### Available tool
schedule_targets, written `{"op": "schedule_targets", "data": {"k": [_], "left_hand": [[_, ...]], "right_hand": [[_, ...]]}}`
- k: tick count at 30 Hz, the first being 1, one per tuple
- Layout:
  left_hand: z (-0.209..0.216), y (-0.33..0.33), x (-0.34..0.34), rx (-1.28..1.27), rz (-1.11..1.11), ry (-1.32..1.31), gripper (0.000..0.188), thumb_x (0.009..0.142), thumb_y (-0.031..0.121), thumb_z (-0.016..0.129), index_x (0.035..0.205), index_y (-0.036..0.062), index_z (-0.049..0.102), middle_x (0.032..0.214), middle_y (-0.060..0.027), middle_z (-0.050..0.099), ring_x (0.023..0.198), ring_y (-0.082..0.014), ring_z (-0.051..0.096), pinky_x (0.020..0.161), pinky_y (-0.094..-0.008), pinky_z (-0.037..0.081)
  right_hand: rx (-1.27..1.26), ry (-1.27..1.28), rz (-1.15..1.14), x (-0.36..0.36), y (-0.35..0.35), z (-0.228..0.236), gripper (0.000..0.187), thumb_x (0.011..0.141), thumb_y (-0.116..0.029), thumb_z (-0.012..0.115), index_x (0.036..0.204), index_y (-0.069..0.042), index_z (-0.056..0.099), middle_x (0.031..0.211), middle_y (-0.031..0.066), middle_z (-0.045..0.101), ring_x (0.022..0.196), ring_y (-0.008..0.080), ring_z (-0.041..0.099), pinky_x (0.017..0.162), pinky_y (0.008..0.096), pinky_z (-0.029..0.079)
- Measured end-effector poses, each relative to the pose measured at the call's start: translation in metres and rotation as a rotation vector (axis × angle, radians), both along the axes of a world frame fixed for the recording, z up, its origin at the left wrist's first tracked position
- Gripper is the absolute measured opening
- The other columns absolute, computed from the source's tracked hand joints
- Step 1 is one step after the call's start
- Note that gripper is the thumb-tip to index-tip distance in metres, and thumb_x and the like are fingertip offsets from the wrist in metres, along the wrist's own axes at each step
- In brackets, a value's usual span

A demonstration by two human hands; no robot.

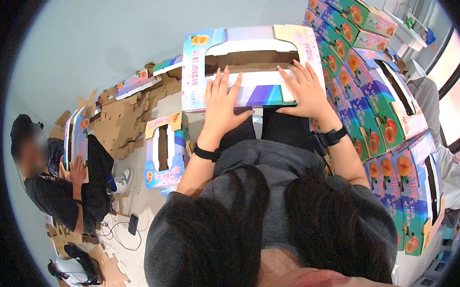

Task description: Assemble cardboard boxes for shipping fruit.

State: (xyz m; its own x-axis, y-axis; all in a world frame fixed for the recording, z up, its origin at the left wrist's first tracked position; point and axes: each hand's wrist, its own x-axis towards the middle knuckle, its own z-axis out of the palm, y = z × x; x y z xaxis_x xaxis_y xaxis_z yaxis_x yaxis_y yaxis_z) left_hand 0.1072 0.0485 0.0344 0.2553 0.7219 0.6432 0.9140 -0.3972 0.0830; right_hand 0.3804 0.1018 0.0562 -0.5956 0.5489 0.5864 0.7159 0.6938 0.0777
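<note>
A fruit carton (255, 80) with a wide cut-out window lies over my lap. It is white, purple and green, with peach pictures and cream corner pieces. My left hand (219, 105) lies on its near left part, fingers stretched toward the window and thumb pointing inward along the near edge. On the near right part rests my right hand (309, 93), likewise spread, its thumb by the same edge. Through the window the brown inside of the carton shows. Both hands touch the carton without wrapping round it.
Tall stacks of similar cartons (368, 86) rise at the right. Another carton (163, 154) stands left of my knees. Flat brown cardboard (118, 122) lies beyond it. At the left a seated person (52, 187) handles a carton. A phone (133, 224) and cable lie on the floor.
</note>
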Motion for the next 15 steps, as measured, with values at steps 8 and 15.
{"op": "schedule_targets", "data": {"k": [8,15], "left_hand": [[0.006,-0.024,-0.011,-0.016,-0.089,-0.020,0.100,0.070,0.049,0.081,0.152,0.0137,0.035,0.159,-0.0194,0.026,0.149,-0.0383,0.018,0.118,-0.0542,0.015],[0.019,-0.063,-0.036,0.139,-0.066,-0.266,0.092,0.076,0.037,0.079,0.149,0.0049,0.034,0.154,-0.0164,0.037,0.147,-0.0408,0.023,0.118,-0.0554,0.013]], "right_hand": [[0.071,0.045,-0.079,-0.011,-0.030,-0.007,0.098,0.059,-0.042,0.083,0.145,-0.014,0.044,0.130,0.0187,0.051,0.138,0.0366,0.034,0.119,0.0546,0.016],[0.015,0.152,-0.168,-0.025,-0.038,-0.020,0.097,0.057,-0.035,0.083,0.143,-0.012,0.044,0.132,0.0211,0.046,0.128,0.0387,0.041,0.117,0.0601,0.015]]}}
